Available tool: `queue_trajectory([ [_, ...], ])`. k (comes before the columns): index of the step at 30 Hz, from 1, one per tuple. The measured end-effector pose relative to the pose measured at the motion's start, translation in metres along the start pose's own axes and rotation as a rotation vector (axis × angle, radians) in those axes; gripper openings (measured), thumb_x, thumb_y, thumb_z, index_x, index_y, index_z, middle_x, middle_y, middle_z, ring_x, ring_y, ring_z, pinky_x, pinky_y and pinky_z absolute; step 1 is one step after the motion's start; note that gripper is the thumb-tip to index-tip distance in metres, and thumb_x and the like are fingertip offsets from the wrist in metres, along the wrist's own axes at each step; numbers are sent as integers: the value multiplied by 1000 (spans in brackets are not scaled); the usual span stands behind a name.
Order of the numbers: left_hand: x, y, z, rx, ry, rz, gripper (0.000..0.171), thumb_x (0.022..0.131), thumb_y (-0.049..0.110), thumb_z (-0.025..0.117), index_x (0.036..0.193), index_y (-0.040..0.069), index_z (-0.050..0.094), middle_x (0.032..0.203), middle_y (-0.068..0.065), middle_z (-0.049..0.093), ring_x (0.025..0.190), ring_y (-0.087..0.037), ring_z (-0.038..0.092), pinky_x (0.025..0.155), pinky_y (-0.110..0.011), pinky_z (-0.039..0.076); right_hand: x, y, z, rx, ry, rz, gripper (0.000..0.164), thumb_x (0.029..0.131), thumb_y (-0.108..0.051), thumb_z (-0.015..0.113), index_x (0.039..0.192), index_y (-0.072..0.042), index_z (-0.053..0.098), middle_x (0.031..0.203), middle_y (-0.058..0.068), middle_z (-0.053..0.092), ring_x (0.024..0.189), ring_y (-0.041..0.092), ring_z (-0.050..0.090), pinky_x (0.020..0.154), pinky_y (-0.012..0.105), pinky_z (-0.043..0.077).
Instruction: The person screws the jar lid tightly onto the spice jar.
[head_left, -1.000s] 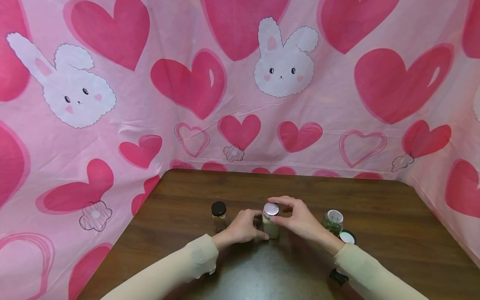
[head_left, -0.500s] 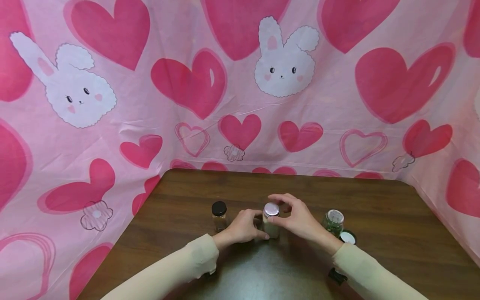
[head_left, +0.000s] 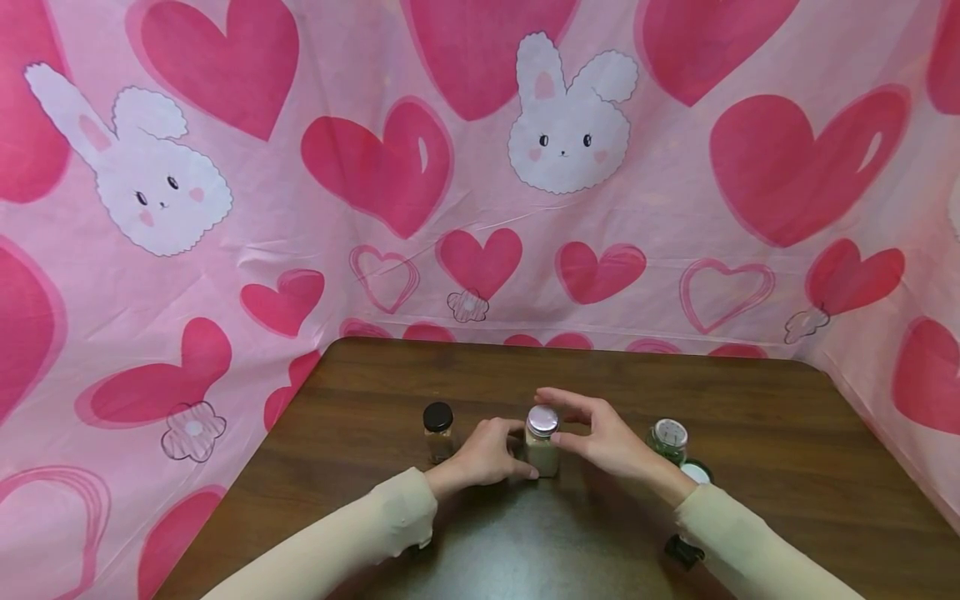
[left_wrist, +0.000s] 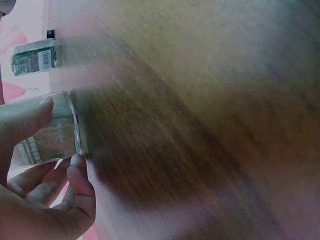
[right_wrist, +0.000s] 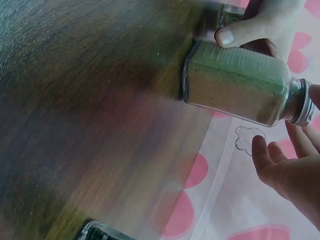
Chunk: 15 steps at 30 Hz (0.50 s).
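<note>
A clear spice jar (head_left: 542,457) with pale greenish-beige powder and a silver lid (head_left: 543,419) stands upright mid-table. My left hand (head_left: 486,452) grips its lower body from the left, the thumb (left_wrist: 30,120) along one side and fingers by the base. At the top, my right hand (head_left: 603,433) is curved around the silver lid, thumb at its right side and index finger behind it. In the right wrist view, the thumb and a fingertip meet the lid's edge, while other fingers (right_wrist: 265,160) hang free. Part of the lid is cut off there.
To the left stands a jar of brown contents with a black cap (head_left: 438,417). On the right is a jar with green contents (head_left: 669,440), its top pale; beside it lies a black-rimmed lid (head_left: 696,472), white inside. A heart-and-rabbit cloth (head_left: 480,200) hangs around the wooden table (head_left: 375,383).
My right thumb has shifted from the front of the silver lid to its right side, and the right wrist moved slightly rightward. My left hand and the jar have stayed in place.
</note>
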<state>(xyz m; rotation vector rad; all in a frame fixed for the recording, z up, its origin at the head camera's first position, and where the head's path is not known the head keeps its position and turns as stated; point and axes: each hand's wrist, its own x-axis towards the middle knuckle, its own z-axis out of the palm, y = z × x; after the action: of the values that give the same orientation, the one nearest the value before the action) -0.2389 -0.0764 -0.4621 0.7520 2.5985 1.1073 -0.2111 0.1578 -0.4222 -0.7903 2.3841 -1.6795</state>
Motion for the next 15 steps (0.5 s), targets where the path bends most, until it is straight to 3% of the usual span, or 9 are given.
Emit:
queue_trajectory([
  [11,1,1,-1,1,-16,-4,57,77,20,97,128,9,73,117,0,75,89,-11,66,83,-32,56,-1,0,-2,10,-13,-6,55,100,-9,70,153,-9,55,148,9,61,132,33,54,109,71,33],
  [15,1,-1,1,3,-9,11,55,77,19,97,126,9,73,115,-1,75,87,-11,66,81,-31,56,1,3,-2,-11,-25,-51,53,101,-7,69,152,-5,54,147,12,61,132,34,55,109,69,35],
])
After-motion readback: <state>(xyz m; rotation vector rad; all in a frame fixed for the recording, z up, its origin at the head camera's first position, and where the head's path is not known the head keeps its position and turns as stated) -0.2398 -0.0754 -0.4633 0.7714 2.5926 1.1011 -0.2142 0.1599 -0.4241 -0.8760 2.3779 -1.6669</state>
